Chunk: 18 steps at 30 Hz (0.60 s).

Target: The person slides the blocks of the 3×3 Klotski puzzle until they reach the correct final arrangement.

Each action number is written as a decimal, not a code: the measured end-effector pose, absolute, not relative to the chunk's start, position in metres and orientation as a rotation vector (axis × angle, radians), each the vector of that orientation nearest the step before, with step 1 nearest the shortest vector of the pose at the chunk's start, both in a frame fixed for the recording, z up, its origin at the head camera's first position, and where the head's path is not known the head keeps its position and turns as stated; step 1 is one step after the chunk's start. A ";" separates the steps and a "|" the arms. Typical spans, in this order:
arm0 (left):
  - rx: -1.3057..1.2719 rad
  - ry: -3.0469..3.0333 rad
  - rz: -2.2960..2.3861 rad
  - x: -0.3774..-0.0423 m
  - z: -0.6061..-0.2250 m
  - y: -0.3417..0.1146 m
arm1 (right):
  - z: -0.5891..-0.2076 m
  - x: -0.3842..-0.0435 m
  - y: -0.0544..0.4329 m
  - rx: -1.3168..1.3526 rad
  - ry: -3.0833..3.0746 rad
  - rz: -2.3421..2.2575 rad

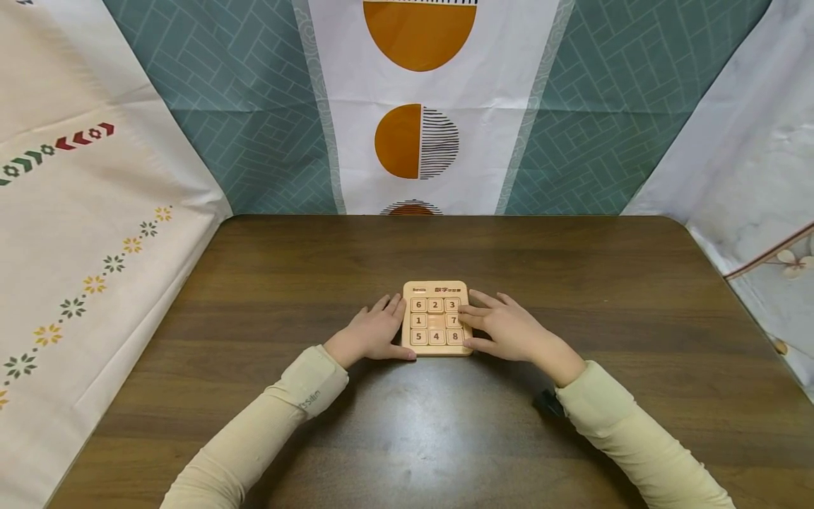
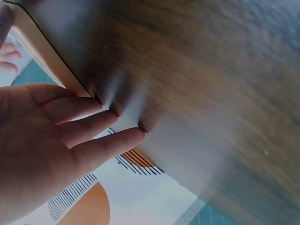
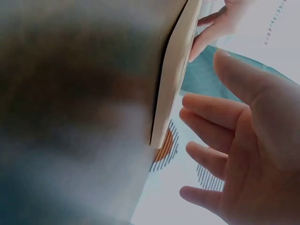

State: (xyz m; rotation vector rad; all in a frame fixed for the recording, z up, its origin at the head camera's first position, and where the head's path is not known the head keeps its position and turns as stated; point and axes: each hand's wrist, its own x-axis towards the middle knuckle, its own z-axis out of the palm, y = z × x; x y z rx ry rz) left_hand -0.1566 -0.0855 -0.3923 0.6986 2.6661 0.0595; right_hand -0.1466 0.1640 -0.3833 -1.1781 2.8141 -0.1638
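Observation:
A light wooden sliding number puzzle [image 1: 439,353] lies flat on the table. Its tiles read 6, 2, 3 along the top, 1 and 7 with a gap between them in the middle row, and 5, 4, 8 at the bottom. Along its left edge rests my left hand [image 1: 374,332], fingers extended and thumb at the lower left corner; its fingertips meet the tabletop in the left wrist view. My right hand [image 1: 511,334] reaches in from the right with spread fingers, one fingertip over the edge of the 7 tile [image 1: 453,321] and the thumb near the 8 tile [image 1: 454,336].
The brown wood-grain table [image 1: 305,247] extends around the puzzle. A patterned cloth [image 1: 540,162] hangs behind its far edge, and pale cloths hang at both sides. Something small and black [image 1: 548,403] shows beside the right cuff.

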 end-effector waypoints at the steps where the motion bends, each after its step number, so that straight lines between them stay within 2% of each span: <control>1: 0.697 2.666 0.058 -0.157 -0.392 -0.085 | -0.384 -0.146 0.165 -1.177 2.814 -0.161; 18: 0.666 2.658 0.042 -0.158 -0.394 -0.084 | -0.386 -0.141 0.149 -1.216 2.785 -0.170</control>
